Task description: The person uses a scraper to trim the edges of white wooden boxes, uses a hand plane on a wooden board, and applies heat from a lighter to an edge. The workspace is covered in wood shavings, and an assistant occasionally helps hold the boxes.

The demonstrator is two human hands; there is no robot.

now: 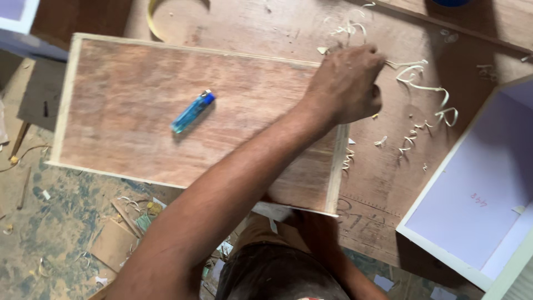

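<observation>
- The workbench of brown plywood fills the upper and right part of the view, with pencil marks near its front edge.
- A flat wooden panel with pale edge strips lies on the bench, its left part hanging over the floor.
- A white open box with a pale lilac inside stands at the right, apart from the panel.
- One arm reaches across the panel; I cannot tell which arm it is. Its hand rests at the panel's far right corner, fingers curled and turned away, so I cannot tell whether they pinch anything.
- A blue lighter lies on the panel's middle, well left of the hand.
- Pale wood shavings curl on the bench just right of the hand.
</observation>
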